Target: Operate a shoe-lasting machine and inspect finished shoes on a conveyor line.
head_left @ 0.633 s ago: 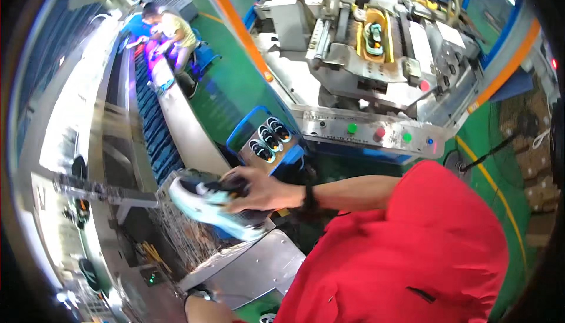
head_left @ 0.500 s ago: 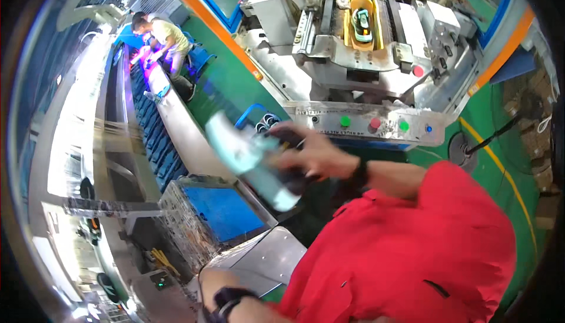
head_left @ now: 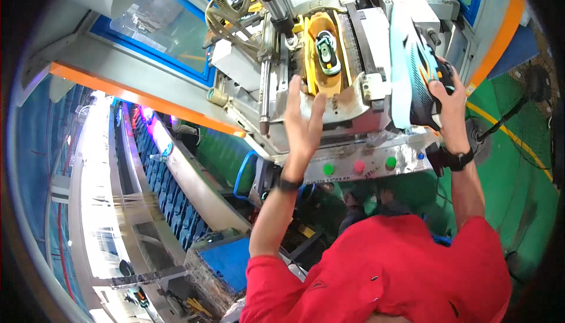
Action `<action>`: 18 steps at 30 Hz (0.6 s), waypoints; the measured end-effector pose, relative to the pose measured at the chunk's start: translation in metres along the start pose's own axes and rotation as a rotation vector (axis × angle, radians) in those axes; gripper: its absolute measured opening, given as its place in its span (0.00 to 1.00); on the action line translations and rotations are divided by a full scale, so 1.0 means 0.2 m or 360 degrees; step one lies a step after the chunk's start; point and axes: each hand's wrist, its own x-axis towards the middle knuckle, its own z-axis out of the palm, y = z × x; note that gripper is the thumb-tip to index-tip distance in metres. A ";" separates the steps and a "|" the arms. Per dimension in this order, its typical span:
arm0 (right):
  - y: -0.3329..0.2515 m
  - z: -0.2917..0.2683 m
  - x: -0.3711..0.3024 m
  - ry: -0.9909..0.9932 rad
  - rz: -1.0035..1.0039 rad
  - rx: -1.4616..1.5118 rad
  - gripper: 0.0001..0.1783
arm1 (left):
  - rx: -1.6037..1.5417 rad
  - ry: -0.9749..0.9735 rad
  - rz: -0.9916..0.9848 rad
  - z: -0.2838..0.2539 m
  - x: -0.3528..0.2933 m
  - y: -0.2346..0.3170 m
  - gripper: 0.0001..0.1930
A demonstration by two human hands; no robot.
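Observation:
My right hand (head_left: 445, 96) grips a shoe (head_left: 410, 58) with a pale blue sole and a black upper with orange lines, held upright in front of the right side of a grey press machine (head_left: 353, 105). My left hand (head_left: 304, 120) is raised with fingers spread, holding nothing, just below the machine's yellow mould (head_left: 311, 58). A black and white shoe form (head_left: 326, 52) sits in that mould. Both wrists wear dark bands.
A control strip with a green button (head_left: 328, 169), a red button (head_left: 359, 166) and another green button (head_left: 391, 162) runs under the mould. A blue crate (head_left: 226, 261) stands at lower left beside a long conveyor line (head_left: 170, 170). A fan (head_left: 529, 85) stands on the green floor at right.
My right hand carried the shoe from low beside the blue crate up to the machine's right side. My left hand rose into view, open, in front of the mould.

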 end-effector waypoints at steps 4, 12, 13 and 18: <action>-0.01 -0.06 0.04 0.0206 0.0006 -0.0331 0.25 | -0.0258 -0.0118 -0.0492 0.46 0.42 -0.54 0.33; 0.04 0.04 0.11 0.0433 0.0056 -0.0775 0.26 | 0.0421 -0.0243 -0.0924 0.97 0.76 -0.99 0.37; 0.06 0.06 0.17 0.0443 0.0056 -0.0788 0.26 | 0.0448 -0.0249 -0.0995 0.97 0.78 -0.99 0.34; 0.15 0.40 0.69 0.0090 -0.0099 -0.1019 0.24 | -0.1091 -0.0032 -0.1457 0.67 0.75 -1.15 0.13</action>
